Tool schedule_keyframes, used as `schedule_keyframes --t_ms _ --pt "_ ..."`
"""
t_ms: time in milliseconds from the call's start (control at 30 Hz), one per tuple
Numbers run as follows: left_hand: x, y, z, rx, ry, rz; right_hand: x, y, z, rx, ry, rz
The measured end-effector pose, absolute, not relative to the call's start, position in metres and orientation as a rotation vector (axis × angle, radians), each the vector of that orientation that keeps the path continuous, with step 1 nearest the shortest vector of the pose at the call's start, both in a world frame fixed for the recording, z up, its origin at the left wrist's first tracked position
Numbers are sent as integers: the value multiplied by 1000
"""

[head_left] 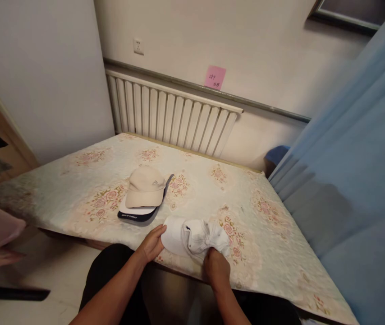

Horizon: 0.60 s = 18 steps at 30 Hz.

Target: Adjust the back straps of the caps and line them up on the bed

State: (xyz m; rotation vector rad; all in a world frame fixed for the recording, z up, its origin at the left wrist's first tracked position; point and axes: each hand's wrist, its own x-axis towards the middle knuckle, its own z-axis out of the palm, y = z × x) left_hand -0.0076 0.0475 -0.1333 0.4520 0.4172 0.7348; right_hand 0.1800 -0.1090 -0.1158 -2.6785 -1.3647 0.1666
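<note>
The left hand (pixel 154 243) is pinching, between thumb and fingers, the brim of a white fabric cap with a small dark emblem (pixel 195 237), which is lying between both hands on a pale floral mattress (pixel 199 180). The right hand (pixel 217 267) is bending against the crown; hidden fingertips are leaving its closure uncertain. Beyond the left grip, a beige fabric cap (pixel 145 185) is displaying a striped emblem above a navy curved brim (pixel 136 218) bearing illegible white lettering. Farther beyond, a pink paper note (pixel 215 77) is showing handwriting.
</note>
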Motion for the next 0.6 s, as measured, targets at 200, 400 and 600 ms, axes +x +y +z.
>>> schedule_keyframes --t_ms 200,400,600 --pt "-7 47 -133 464 410 735 178 -121 -119 -2612 -1351 169" --pt "-7 47 -136 497 433 742 181 -118 -116 -2691 -1380 256" --pt "-8 46 -138 501 448 751 179 -112 -113 -2688 -1407 252"
